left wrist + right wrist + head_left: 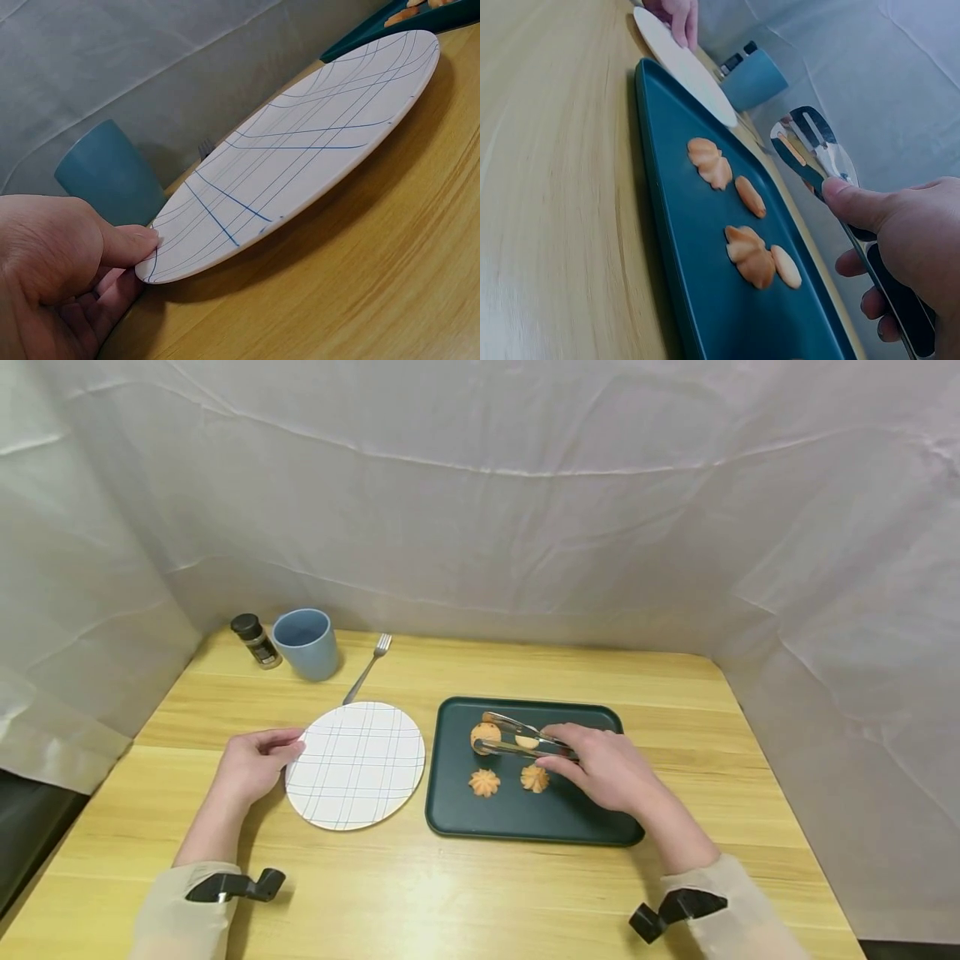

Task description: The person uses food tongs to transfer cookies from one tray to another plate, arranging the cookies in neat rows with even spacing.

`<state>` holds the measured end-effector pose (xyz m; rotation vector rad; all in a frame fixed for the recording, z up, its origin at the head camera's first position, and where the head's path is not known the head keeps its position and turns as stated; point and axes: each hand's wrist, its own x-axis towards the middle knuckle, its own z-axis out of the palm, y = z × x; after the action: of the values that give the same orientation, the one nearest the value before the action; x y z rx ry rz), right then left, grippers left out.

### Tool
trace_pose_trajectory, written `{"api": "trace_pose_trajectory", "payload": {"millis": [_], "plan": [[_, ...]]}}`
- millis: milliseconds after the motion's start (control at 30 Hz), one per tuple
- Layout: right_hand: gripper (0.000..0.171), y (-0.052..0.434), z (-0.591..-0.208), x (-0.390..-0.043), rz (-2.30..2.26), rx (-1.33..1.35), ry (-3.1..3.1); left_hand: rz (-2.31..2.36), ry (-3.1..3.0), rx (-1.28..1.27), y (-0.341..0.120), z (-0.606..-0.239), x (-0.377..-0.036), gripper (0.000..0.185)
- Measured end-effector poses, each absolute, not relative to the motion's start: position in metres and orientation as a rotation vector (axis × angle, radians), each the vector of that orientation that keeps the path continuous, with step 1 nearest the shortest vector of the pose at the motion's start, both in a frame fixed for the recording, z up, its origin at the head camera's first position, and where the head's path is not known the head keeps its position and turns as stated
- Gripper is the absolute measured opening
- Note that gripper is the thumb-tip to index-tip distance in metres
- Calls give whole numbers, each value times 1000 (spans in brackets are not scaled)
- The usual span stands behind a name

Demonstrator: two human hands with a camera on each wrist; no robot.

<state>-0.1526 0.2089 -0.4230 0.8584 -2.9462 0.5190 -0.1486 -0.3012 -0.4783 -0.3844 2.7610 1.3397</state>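
Head view: right hand grips shiny metal tongs over the green tray, among orange cookies; left hand pinches the checked plate rim.

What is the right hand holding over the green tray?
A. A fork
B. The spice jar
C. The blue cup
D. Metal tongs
D: the right hand grips metal tongs above the cookies on the green tray; the fork lies apart.
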Motion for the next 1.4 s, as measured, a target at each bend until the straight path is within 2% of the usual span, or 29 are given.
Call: {"api": "trace_pose_trajectory", "payload": {"millis": [1400], "plan": [[50,108,-442,-182,479,1099,-2930,1357,2759,-400,-301,-481,-149,40]]}}
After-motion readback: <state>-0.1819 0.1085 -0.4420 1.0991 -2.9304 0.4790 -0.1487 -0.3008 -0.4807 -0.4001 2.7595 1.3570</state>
